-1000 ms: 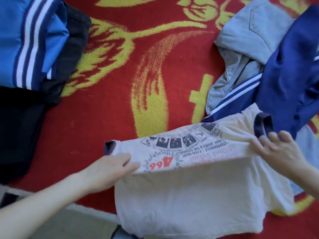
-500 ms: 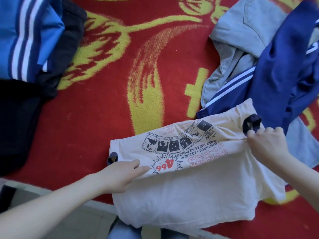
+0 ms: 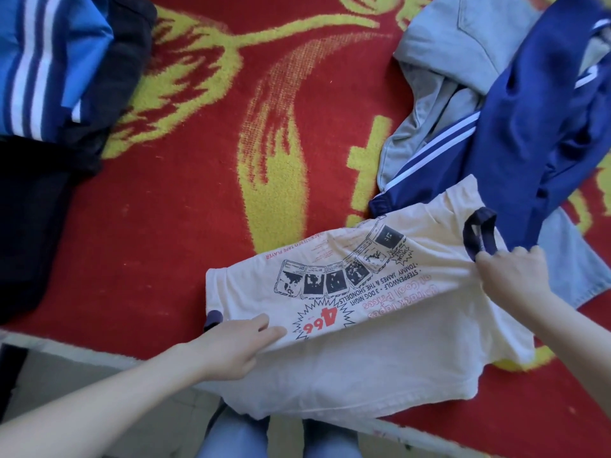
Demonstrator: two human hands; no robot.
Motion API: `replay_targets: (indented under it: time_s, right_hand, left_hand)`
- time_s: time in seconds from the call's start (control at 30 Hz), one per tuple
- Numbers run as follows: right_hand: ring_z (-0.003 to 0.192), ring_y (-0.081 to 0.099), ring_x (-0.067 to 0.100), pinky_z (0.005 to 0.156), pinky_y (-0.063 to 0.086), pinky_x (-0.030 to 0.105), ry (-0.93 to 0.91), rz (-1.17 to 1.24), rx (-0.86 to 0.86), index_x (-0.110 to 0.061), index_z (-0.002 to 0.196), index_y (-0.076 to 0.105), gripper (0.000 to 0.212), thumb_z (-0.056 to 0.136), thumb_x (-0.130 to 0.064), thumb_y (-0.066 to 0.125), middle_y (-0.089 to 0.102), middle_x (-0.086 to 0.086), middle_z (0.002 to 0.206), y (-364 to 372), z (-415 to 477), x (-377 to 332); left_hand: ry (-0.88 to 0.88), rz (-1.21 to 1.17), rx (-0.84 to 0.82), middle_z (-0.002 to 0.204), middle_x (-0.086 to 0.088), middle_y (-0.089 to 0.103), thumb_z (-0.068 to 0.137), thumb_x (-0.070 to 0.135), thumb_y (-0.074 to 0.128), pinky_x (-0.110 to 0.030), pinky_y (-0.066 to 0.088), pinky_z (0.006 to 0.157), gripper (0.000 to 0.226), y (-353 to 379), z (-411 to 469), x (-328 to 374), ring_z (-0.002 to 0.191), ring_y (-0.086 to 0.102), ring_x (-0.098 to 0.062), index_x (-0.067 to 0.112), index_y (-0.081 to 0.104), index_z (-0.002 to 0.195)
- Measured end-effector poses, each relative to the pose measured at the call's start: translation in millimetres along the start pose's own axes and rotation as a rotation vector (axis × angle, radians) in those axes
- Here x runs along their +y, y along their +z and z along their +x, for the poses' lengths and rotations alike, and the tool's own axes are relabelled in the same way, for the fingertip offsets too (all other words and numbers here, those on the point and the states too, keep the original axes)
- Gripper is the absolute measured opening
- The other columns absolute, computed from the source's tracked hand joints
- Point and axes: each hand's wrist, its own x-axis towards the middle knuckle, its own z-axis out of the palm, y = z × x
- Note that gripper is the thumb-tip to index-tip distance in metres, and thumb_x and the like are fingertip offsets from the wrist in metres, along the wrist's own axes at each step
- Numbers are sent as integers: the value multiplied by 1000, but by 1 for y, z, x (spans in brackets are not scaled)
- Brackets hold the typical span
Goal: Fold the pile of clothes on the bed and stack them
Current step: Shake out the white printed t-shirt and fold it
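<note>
The cream T-shirt [image 3: 380,358] lies on the near edge of the bed's red and yellow blanket [image 3: 198,193], its lower part hanging over the edge towards me; its printed top portion is doubled over towards me, print upside down, and pulled taut between my hands. My right hand [image 3: 512,276] has its fingers curled tight, clamped on the shirt just beside the navy band [image 3: 479,233] at the fold's right end. My left hand [image 3: 228,348] rests on the fold's left end, fingers [image 3: 264,325] nearly straight and close together on top of the cloth; my thumb is hidden, so I cannot tell whether it pinches. Far left sits a folded stack, a blue striped garment [image 3: 43,61] on dark ones [image 3: 29,226]; at right, unfolded, lie a grey garment [image 3: 446,61] and a navy striped garment [image 3: 545,110], the latter touching the shirt's far corner.
</note>
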Motion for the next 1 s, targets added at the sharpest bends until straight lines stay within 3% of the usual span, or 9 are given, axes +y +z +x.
replay_targets:
  time_s: [0.17, 0.23, 0.33, 0.4, 0.5, 0.6, 0.73, 0.87, 1.0]
  right_hand:
    - [100, 58, 19, 85, 41, 30, 53, 23, -197, -23, 119, 50, 30, 91, -14, 42, 62, -7, 110, -4, -3, -1]
    - [97, 58, 22, 80, 40, 29, 122, 88, -76, -19, 118, 53, 30, 90, -12, 44, 62, -3, 109, -16, 5, -5]
    - [91, 54, 34, 68, 34, 33, 80, 205, 308, -1, 104, 58, 29, 75, 1, 59, 58, 19, 104, -37, 27, -19]
    - [104, 50, 38, 75, 40, 43, -77, 259, 472, 4, 108, 55, 37, 73, 2, 64, 52, 25, 114, -49, 45, -30]
    - [131, 30, 29, 101, 27, 46, -225, 186, 159, -14, 142, 27, 56, 93, -29, 49, 38, 9, 141, -56, 61, -33]
    - [111, 47, 29, 97, 25, 41, -137, 185, 137, -15, 120, 49, 27, 93, -15, 43, 60, 5, 113, -48, 57, -16]
    - [60, 51, 30, 80, 31, 45, -151, 205, 636, -3, 63, 53, 14, 60, 9, 47, 48, 12, 57, -10, 23, 21]
    - [62, 53, 28, 78, 33, 42, -43, 111, 881, -11, 69, 49, 21, 88, -3, 47, 48, 7, 60, 63, -28, 50]
    - [73, 46, 30, 73, 34, 43, -1, 263, 817, -11, 79, 44, 19, 67, 2, 51, 52, 11, 70, 117, -73, 45]
  left_hand:
    - [-269, 50, -40, 133, -4, 38, 94, 52, 35, -31, 33, 62, 61, 5, -4, 3, 100, 56, -26, 25, 17, 146]
    - [-445, 23, 176, 126, -1, 48, 93, 53, 35, -30, 36, 61, 50, 0, -2, -3, 101, 59, -25, 23, 38, 132]
    - [-518, 72, 643, 95, -12, 61, 71, 39, 71, -33, 46, 51, 44, -8, 2, -27, 79, 61, -33, 9, 65, 103]
    - [-564, 70, 614, 110, -18, 61, 56, 32, 84, -43, 51, 64, 71, -9, 7, -41, 92, 60, -37, 5, 61, 118]
    - [-650, -41, 435, 129, -2, 51, 85, 32, 58, -37, 35, 95, 70, -6, 17, -54, 119, 46, -23, 16, 27, 145]
    - [-553, -117, 482, 107, 3, 63, 88, 25, 50, -31, 34, 84, 31, -5, 14, -65, 106, 55, -20, 20, 55, 118]
    - [-444, -277, 576, 66, 4, 56, 83, 20, 61, -33, 34, 57, 9, 5, -22, -67, 68, 54, -23, 14, 57, 77]
    - [60, 41, 878, 43, 3, 40, 80, 27, 52, -21, 17, 47, 26, 31, -57, -55, 47, 34, -15, 23, 34, 61]
    - [445, 265, 911, 47, 2, 40, 96, 27, 33, -26, 20, 52, 29, 70, -60, -14, 46, 35, -17, 23, 28, 68]
